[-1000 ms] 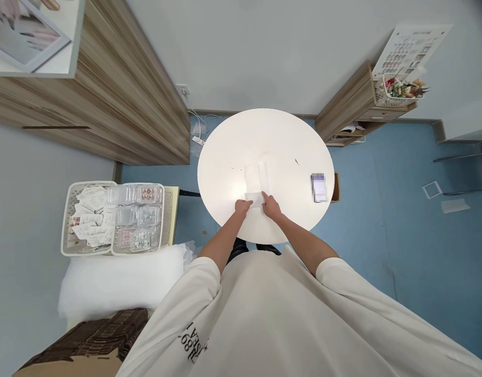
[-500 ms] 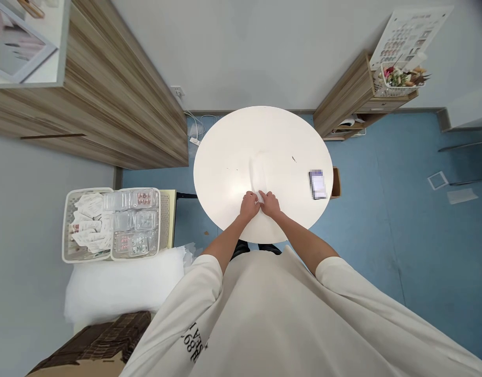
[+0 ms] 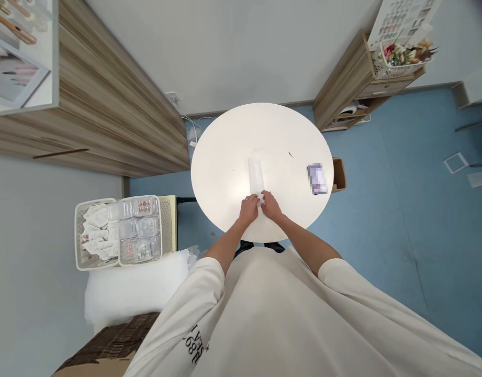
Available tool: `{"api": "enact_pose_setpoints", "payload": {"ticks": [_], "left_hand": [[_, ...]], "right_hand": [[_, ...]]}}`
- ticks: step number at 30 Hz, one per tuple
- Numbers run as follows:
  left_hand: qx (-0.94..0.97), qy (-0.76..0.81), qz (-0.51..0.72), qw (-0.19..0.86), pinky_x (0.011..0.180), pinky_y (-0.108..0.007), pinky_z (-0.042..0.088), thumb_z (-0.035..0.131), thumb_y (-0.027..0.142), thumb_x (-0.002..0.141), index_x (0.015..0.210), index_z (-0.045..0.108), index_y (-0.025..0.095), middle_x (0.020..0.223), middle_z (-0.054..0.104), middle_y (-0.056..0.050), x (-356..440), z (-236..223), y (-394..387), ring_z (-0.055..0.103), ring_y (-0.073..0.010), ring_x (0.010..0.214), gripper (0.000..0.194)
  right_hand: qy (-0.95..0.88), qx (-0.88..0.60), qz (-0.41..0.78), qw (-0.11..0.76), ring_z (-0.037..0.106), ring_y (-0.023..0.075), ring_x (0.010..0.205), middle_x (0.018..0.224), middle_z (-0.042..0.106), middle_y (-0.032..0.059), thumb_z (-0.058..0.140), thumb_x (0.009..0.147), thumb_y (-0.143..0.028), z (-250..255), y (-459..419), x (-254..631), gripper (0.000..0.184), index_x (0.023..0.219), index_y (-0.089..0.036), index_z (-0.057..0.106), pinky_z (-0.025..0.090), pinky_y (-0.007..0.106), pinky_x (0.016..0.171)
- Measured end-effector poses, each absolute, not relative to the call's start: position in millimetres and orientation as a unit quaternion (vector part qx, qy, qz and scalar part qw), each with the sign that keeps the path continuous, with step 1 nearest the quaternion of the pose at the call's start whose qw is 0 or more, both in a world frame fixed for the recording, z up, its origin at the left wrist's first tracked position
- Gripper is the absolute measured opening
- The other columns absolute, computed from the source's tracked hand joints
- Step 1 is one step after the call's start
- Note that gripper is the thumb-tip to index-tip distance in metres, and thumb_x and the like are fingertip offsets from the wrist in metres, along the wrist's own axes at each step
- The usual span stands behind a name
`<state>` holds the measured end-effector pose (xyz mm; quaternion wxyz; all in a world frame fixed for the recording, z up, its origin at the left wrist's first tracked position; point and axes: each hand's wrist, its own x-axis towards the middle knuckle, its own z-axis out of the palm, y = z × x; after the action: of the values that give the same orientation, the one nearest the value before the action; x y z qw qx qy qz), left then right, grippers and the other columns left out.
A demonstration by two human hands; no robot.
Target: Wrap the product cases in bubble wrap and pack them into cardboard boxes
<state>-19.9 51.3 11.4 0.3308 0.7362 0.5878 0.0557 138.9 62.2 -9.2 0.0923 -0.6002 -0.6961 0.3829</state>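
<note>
Grip: left hand (image 3: pixel 249 208) and right hand (image 3: pixel 270 206) are pinching the near end of a white sheet (image 3: pixel 256 175).
Sheet: is stretching lengthwise from the table's (image 3: pixel 264 125) near part toward its middle; seemingly light, soft and creasing easily, likely suiting a gentle flat pinch at both edges.
Blurred purple item (image 3: pixel 317 178): is lying near the table's right edge.
Flowers (image 3: pixel 401 55): are standing beyond the table's far right.

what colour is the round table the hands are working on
The table is plain white, best seen in the head view.
</note>
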Motion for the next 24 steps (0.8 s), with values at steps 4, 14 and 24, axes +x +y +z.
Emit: {"api": "enact_pose_setpoints", "payload": {"ticks": [4,14,24], "left_hand": [[0.755,0.573,0.031,0.318,0.113,-0.050,0.035,0.046,0.005,0.083,0.136,0.056,0.024,0.152,0.047,-0.009,-22,17,45,0.039,-0.0291,0.143,0.058],[0.793,0.510,0.045,0.330,0.123,-0.051,0.018,0.045,0.004,0.081,0.152,0.040,0.021,0.164,0.031,-0.011,-41,17,31,0.023,-0.0250,0.154,0.073],[0.773,0.539,0.060,0.328,0.123,-0.048,0.016,0.048,0.006,0.082,0.148,0.040,0.020,0.162,0.034,-0.014,-31,1,60,0.024,-0.0272,0.153,0.067]], "right_hand": [[-0.709,-0.565,0.412,0.094,0.052,0.0210,0.108,0.126,0.049,0.0105,0.040,0.086,-0.004,-6,59,150,0.061,0.144,-0.021,0.039,0.048,0.036,0.092],[-0.780,-0.529,0.334,-0.021,0.047,0.0271,0.115,0.131,0.047,0.0133,0.048,0.086,-0.005,4,65,153,0.069,0.151,-0.026,0.042,0.043,0.041,0.099],[-0.764,-0.547,0.341,-0.034,0.044,0.0266,0.122,0.146,0.033,0.0131,0.051,0.083,-0.005,-2,62,149,0.080,0.157,-0.028,0.031,0.047,0.041,0.098]]}}
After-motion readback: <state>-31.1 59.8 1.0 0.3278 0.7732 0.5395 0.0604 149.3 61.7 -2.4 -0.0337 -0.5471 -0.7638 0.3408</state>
